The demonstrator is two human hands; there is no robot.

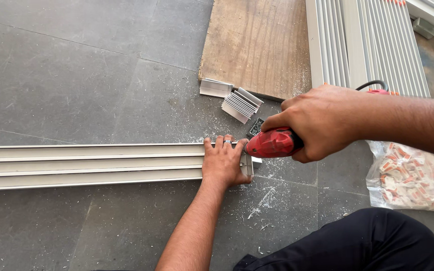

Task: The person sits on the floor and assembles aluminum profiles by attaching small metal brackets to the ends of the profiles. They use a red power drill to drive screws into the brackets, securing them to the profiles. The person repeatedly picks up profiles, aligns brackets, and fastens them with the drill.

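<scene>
So I've got my left hand [223, 163] pressed flat, fingers spread, on the right end of a long aluminium track profile [89, 166], the multi-channel kind, lying lengthwise on the grey tiled floor [66, 75]. That hand isn't gripping anything, just palm down on the metal, ring on one finger. The profile runs off to the left from my hand and out of view.

My right hand [322, 121] is wrapped tight around a red power drill [273, 143], fingers fully closed on the body. The nose of the drill is right at the profile's right end, just beside my left fingertips. Can't actually see the bit, it's hidden between the hand and the tool. A black cord [372, 84] loops out behind my right wrist.

White metal shavings [264, 198] are scattered on the floor all around the profile's end, mostly just right of it and toward me.

Beyond the profile's right end there are two short aluminium offcuts [229, 97], one ribbed, lying near the corner of a worn plywood board [257, 45]. Further right of the board, more ribbed white profiles [372, 45] are lying side by side. Well right of the drill sits a clear plastic bag of small orange-and-white bits [413, 178], can't tell exactly what they are. My knee in black trousers [367, 241] is at the bottom right.
</scene>
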